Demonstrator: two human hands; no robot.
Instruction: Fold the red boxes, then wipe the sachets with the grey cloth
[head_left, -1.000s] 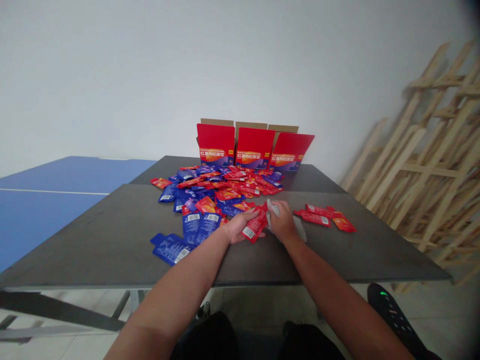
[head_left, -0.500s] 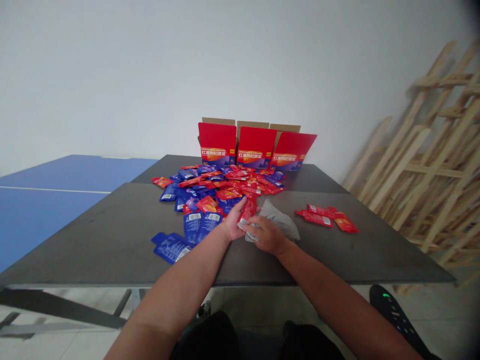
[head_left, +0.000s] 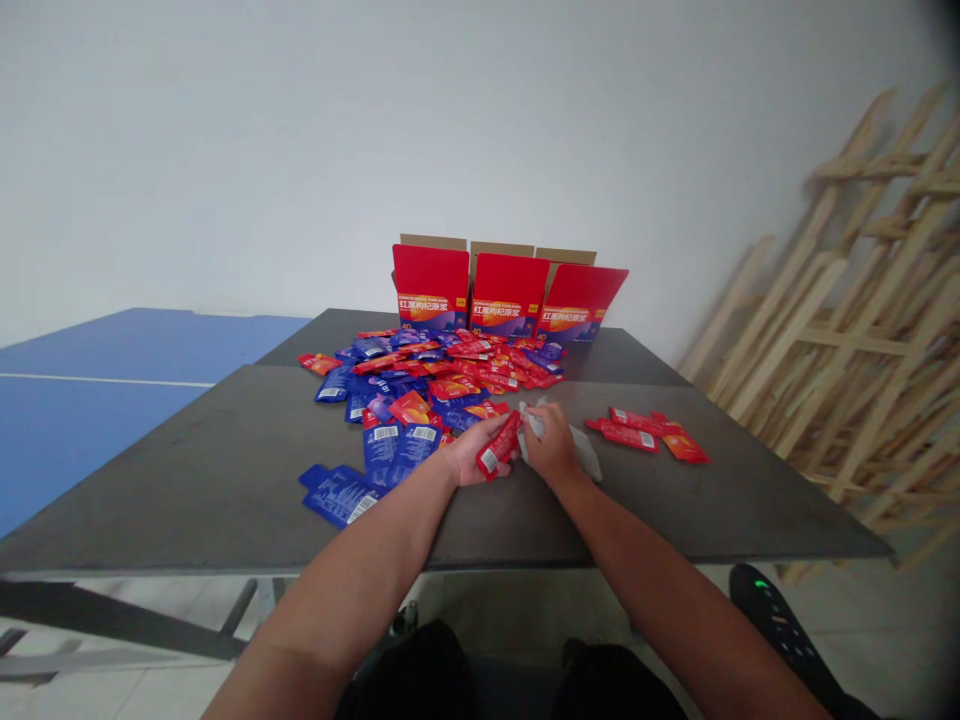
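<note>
Two bare hands work close together near the front edge of the desk. The left hand (head_left: 471,452) has its grip closed on a glossy red foil sachet (head_left: 500,445), which sits tilted up and to the right, its lower end with a white barcode held low in the grip and its upper end sticking out past the fingers. The right hand (head_left: 553,447) is closed as well, bunching a crumpled pale grey cloth (head_left: 584,455). The folds of the cloth spread out under and beyond the palm, and a whitish fold pokes up between the hands, right against the sachet's upper end.

The dark grey desk (head_left: 225,470) carries a wide heap of red and blue foil sachets (head_left: 442,385) ahead of the hands. Blue sachets with barcodes (head_left: 397,447) lie just beside the left hand, and more flat blue ones (head_left: 339,495) lie toward the front edge. A small group of red sachets (head_left: 637,430) lies to the right of the cloth. Three open cardboard cartons with red printed flaps (head_left: 508,285) stand along the far edge, behind the heap. A blue table-tennis table (head_left: 112,400) lies to the left, and pale wooden frames (head_left: 825,330) lean to the right.
</note>
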